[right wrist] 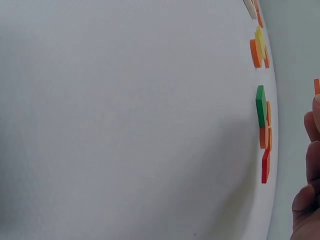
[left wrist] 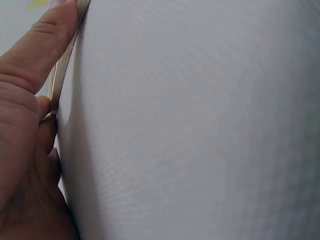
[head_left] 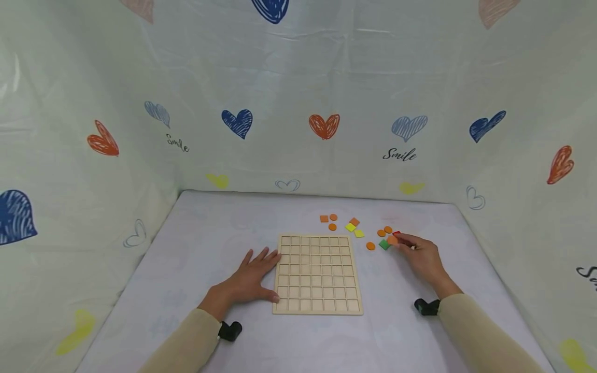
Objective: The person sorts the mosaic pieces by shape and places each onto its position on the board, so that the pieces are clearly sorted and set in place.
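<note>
A pale wooden grid board (head_left: 317, 274) lies on the white-covered table. My left hand (head_left: 247, 280) rests at its left side with fingers spread, thumb and fingertips touching the edge; in the left wrist view the thumb (left wrist: 40, 45) lies along the board's side (left wrist: 62, 75). To the right of the board, my right hand (head_left: 422, 256) pinches a small orange piece (head_left: 392, 240) between thumb and fingertips. Only an edge of that orange piece (right wrist: 316, 86) shows in the right wrist view. Beneath the fingers lie a green square (head_left: 384, 244) and a partly covered red piece (head_left: 396, 233).
Several orange discs (head_left: 370, 246), orange squares (head_left: 324, 218) and yellow squares (head_left: 359, 233) are scattered behind and right of the board. A white curtain (head_left: 289, 77) with printed hearts surrounds the table's back and sides. Each wrist wears a black device (head_left: 426, 306).
</note>
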A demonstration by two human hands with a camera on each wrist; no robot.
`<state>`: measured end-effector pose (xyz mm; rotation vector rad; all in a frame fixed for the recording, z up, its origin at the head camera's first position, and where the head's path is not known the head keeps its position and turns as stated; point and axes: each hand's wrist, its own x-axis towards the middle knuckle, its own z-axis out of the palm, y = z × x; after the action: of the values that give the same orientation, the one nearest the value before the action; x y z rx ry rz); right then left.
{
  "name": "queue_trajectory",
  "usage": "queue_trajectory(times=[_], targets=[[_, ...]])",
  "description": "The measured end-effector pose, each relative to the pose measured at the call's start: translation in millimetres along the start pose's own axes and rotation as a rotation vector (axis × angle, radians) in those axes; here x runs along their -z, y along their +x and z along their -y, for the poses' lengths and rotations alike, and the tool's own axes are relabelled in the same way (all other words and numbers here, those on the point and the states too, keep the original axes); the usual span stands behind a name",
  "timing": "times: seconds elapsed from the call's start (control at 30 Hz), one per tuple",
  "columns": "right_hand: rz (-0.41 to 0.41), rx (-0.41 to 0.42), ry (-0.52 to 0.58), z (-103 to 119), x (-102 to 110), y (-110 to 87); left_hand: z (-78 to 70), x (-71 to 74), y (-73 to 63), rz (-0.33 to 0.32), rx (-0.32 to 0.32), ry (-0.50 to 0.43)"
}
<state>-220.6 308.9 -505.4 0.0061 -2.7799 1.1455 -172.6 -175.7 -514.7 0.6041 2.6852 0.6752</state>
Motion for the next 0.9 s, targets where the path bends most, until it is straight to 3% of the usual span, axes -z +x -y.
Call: queue_trajectory(times=[0.5, 0.9], targets=[[0.002, 0.059, 0.019, 24.5, -21.6, 8.0, 1.4, -4.7, 2.6, -0.006, -0.012, 0.012], [0.084, 0.002, 0.141, 69.7, -53.4, 10.9, 1.7, -4.1, 1.9, -0.024, 0.006, 0.016]])
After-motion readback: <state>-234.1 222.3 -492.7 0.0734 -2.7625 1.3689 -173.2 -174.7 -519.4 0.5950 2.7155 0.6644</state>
